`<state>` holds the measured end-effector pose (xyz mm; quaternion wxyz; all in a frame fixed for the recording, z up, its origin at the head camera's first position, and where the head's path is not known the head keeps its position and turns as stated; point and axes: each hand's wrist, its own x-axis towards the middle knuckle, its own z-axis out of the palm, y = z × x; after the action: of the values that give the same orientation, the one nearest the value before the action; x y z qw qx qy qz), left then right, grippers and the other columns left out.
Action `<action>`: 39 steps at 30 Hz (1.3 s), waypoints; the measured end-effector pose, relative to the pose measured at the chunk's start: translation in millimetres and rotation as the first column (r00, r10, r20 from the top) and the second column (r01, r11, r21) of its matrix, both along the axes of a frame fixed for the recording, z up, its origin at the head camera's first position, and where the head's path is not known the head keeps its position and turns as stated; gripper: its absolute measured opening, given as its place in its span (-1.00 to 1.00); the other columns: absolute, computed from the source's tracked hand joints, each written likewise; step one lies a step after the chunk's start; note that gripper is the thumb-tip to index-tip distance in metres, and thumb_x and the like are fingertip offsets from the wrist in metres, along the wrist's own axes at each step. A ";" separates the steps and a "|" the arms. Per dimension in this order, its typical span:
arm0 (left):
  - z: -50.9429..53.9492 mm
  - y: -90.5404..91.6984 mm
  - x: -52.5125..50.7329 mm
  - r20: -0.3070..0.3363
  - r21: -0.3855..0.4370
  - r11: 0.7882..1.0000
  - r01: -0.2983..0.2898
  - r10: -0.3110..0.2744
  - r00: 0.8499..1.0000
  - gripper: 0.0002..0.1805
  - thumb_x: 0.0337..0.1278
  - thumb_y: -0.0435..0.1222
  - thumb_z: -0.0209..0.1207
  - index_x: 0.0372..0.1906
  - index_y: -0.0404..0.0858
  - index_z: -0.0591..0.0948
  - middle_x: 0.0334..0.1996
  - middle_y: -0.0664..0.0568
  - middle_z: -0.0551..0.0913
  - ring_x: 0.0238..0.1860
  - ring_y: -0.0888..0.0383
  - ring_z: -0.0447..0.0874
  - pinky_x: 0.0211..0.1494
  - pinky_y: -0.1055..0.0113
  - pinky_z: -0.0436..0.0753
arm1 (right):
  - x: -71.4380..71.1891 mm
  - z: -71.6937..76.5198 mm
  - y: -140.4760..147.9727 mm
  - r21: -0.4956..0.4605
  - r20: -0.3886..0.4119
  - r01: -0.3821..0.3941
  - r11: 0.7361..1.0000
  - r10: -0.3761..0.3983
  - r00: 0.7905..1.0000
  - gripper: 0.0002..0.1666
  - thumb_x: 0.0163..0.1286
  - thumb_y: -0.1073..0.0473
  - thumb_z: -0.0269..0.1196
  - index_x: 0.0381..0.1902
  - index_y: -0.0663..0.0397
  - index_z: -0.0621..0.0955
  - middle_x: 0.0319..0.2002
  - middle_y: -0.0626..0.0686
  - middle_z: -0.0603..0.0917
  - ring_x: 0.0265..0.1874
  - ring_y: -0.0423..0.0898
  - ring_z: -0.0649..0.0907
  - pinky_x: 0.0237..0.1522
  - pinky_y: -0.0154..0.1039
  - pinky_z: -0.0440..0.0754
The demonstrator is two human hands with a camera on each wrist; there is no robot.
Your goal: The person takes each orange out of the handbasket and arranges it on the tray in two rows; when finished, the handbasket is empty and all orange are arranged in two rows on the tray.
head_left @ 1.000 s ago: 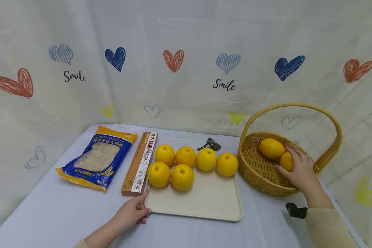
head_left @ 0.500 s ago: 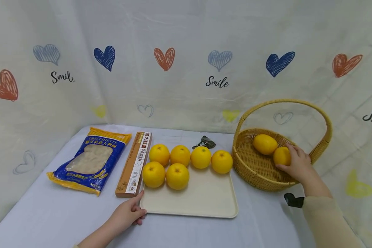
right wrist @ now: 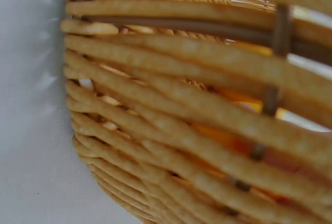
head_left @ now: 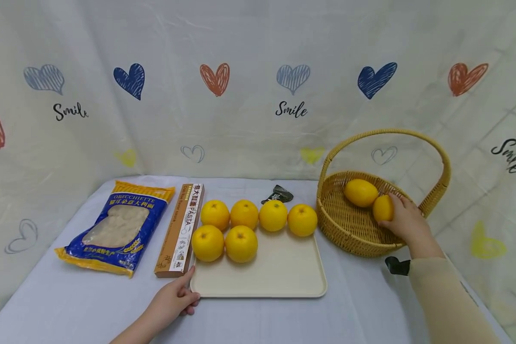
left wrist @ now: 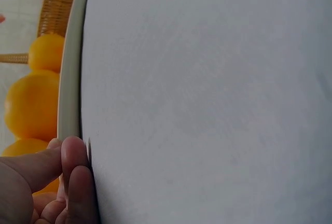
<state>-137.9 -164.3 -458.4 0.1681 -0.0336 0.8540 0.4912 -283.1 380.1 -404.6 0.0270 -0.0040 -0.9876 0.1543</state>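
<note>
My right hand (head_left: 408, 220) reaches into the wicker basket (head_left: 348, 241) and grips a lemon (head_left: 383, 209) near its right side. Beside that one, a second lemon (head_left: 360, 193) lies in the basket. The woven basket wall (right wrist: 171, 99) fills the right wrist view; orange and skin tones show only through its gaps. At the front left corner of the cream tray (head_left: 284, 277), my left hand (head_left: 169, 298) pinches the rim between thumb and fingers. Several oranges (head_left: 241, 243) sit on the tray's back and left parts. In the left wrist view, fingertips (left wrist: 74, 152) touch the tray edge (left wrist: 72, 79).
A long pasta box (head_left: 178, 234) lies just left of the tray, with a blue and yellow orecchiette bag (head_left: 118, 227) further left. Behind the oranges is a small dark packet (head_left: 277, 194). The basket's tall handle (head_left: 387, 131) arches above the right hand.
The head view has shifted, so the whole scene sits further left in it. The gripped lemon has turned more upright within the basket. My left hand stays at the tray corner.
</note>
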 end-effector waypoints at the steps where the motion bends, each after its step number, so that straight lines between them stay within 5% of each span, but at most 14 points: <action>1: 0.0 -0.1 -0.1 -0.002 0.000 1.000 0.000 0.000 1.000 -0.23 0.08 -0.32 0.17 0.36 -0.36 0.08 -0.60 0.06 0.59 -0.61 0.21 0.54 -0.53 0.37 0.54 | -0.2 0.3 -0.6 0.002 0.001 0.003 1.000 -0.003 1.000 0.11 0.08 0.01 0.31 0.38 0.28 -0.06 0.21 0.57 0.03 0.13 0.53 0.08 0.04 0.44 0.09; 12: -2.9 0.5 -0.4 -0.008 0.003 1.000 0.005 -0.004 1.000 -0.23 0.07 -0.32 0.18 0.36 -0.36 0.09 -0.60 0.06 0.60 -0.61 0.21 0.53 -0.53 0.37 0.54 | 3.9 -2.6 1.4 0.034 -0.034 0.009 0.999 -0.008 0.999 0.04 0.10 -0.05 0.28 0.34 0.32 0.04 0.22 0.54 0.08 0.10 0.54 0.12 0.07 0.41 0.06; 22: -2.7 0.6 2.2 0.001 0.012 1.000 0.002 -0.002 1.000 -0.23 0.08 -0.32 0.17 0.36 -0.39 0.09 -0.59 0.06 0.60 -0.61 0.21 0.53 -0.54 0.37 0.54 | 8.3 3.8 -2.2 0.003 -0.011 -0.027 1.000 0.027 1.000 0.08 0.07 -0.23 0.24 0.32 0.33 0.10 0.17 0.55 0.17 0.06 0.48 0.24 -0.02 0.37 0.23; 30: -0.4 1.2 -0.1 -0.026 0.014 1.000 0.007 -0.007 1.000 -0.24 0.08 -0.33 0.17 0.36 -0.38 0.10 -0.60 0.07 0.60 -0.61 0.21 0.53 -0.55 0.37 0.54 | 14.8 15.8 -6.4 -0.135 -0.092 -0.057 0.989 0.045 0.995 0.00 0.19 -0.16 0.19 0.34 0.35 0.06 0.17 0.55 0.18 0.04 0.41 0.27 -0.10 0.33 0.29; 39: -0.3 0.3 -0.5 -0.019 0.007 1.000 0.005 -0.005 1.000 -0.24 0.08 -0.33 0.17 0.36 -0.38 0.10 -0.60 0.07 0.60 -0.61 0.21 0.53 -0.53 0.37 0.55 | 26.6 26.9 -29.6 -0.328 -0.208 -0.073 0.942 0.004 0.978 -0.08 0.23 0.04 0.17 0.38 0.25 -0.01 0.25 0.50 0.08 0.12 0.40 0.17 -0.02 0.35 0.20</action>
<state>-138.4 -164.1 -458.7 0.1614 -0.0261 0.8539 0.4941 -256.5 350.5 -377.7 0.1242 0.0268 -0.9391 0.3194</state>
